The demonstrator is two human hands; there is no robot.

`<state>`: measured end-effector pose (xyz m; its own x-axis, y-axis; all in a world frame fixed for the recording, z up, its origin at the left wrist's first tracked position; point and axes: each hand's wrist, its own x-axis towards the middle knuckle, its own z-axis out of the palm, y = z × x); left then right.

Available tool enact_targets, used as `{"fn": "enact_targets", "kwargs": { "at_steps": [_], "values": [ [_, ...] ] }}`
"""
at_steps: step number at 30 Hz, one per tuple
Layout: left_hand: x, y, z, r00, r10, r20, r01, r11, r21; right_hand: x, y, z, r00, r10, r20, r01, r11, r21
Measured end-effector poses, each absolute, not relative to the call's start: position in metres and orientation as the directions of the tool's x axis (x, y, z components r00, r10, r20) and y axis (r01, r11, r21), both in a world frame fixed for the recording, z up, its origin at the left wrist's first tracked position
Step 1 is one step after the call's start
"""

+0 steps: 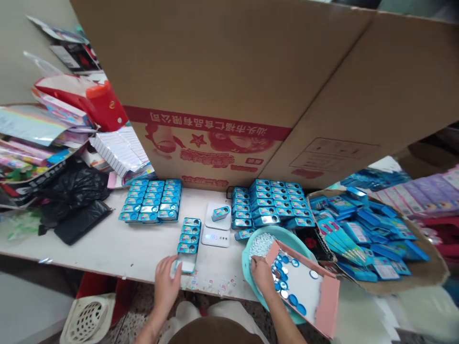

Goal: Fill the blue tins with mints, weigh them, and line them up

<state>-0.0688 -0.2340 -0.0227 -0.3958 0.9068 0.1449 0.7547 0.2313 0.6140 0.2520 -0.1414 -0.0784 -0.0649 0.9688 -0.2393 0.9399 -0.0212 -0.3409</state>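
Observation:
My left hand (167,281) rests at the front edge of the table, fingers apart, beside the near end of a narrow tray (186,266). A row of small blue tins (188,238) with round dark openings lies in that tray. My right hand (261,274) reaches into a teal basin (246,258) of pale pellets (262,243), its fingers curled together at the pellets. What those fingers hold, if anything, is hidden. A pink shallow box (328,301) lies across the basin, with round blue lids (283,277) inside. A single blue tin (220,213) sits on a white digital scale (215,237).
Stacks of blue tins stand at the left (150,203) and right (274,203). A tall cardboard carton (215,71) walls off the back. An open carton of blue packs (369,234) is at right, a black plastic bag (77,191) at left, and a white basket (89,317) below.

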Motion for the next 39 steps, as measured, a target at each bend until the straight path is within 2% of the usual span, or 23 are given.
{"fn": "enact_targets", "kwargs": {
  "at_steps": [3, 7, 12, 17, 20, 23, 25, 30, 34, 39],
  "values": [
    [-0.041, -0.158, -0.019, -0.160, 0.972, 0.170, 0.832, 0.040, 0.553, 0.249, -0.150, -0.075, -0.057, 0.981, -0.186, 0.919, -0.021, -0.393],
    [0.006, -0.052, -0.019, -0.022, 0.989, 0.147, 0.911, -0.041, 0.411, 0.240, -0.168, -0.075, -0.042, 0.994, -0.096, 0.888, -0.007, -0.459],
    [0.037, 0.006, -0.026, 0.111, 0.989, -0.094, 0.950, -0.078, 0.302, 0.238, -0.194, -0.078, 0.022, 0.999, -0.029, 0.833, -0.034, -0.552],
    [0.027, -0.058, -0.011, 0.254, 0.959, -0.127, 0.924, -0.202, 0.325, 0.245, -0.211, -0.072, 0.082, 0.997, -0.009, 0.775, -0.069, -0.628],
    [-0.002, -0.135, 0.000, 0.321, 0.944, -0.078, 0.872, -0.262, 0.413, 0.247, -0.216, -0.068, 0.129, 0.992, 0.007, 0.757, -0.094, -0.646],
    [-0.044, -0.201, 0.000, 0.329, 0.942, -0.070, 0.833, -0.255, 0.490, 0.243, -0.224, -0.066, 0.153, 0.988, 0.032, 0.760, -0.097, -0.643],
    [-0.070, -0.224, -0.006, 0.302, 0.950, -0.083, 0.841, -0.225, 0.491, 0.237, -0.230, -0.065, 0.154, 0.987, 0.049, 0.766, -0.088, -0.636],
    [-0.103, -0.217, -0.020, 0.259, 0.963, -0.068, 0.893, -0.212, 0.396, 0.209, -0.247, -0.054, 0.132, 0.990, 0.056, 0.776, -0.068, -0.628],
    [-0.106, -0.196, -0.034, 0.332, 0.942, -0.050, 0.892, -0.297, 0.342, 0.183, -0.262, -0.045, 0.119, 0.991, 0.052, 0.761, -0.058, -0.646],
    [-0.108, -0.192, -0.055, 0.384, 0.923, -0.027, 0.881, -0.357, 0.310, 0.166, -0.283, -0.040, 0.182, 0.982, 0.039, 0.738, -0.111, -0.665]
  ]
}}
